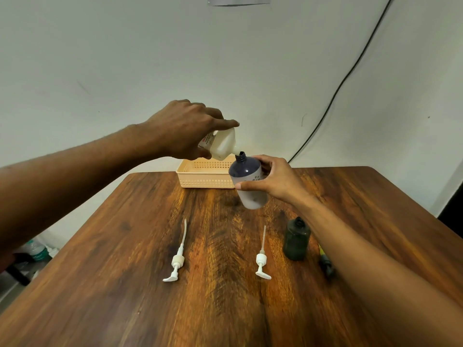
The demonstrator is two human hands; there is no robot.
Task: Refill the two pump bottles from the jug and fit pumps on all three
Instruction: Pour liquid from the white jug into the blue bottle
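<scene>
My left hand (185, 128) grips a white jug (223, 146) and tips it down to the right, its spout at the open neck of a dark blue bottle (246, 179). My right hand (273, 181) holds that blue bottle tilted above the wooden table (125, 271). A dark green bottle (296, 239) stands uncapped on the table under my right forearm. Two white pumps lie flat on the table: one (176, 259) at the left centre, one (261, 259) beside the green bottle. A dark pump (325, 261) lies partly hidden behind my right forearm.
A peach plastic basket (200, 176) sits at the table's far edge, just behind the jug and blue bottle. A black cable (350, 71) runs down the wall at the right. Bottles stand on the floor (37, 251) left of the table.
</scene>
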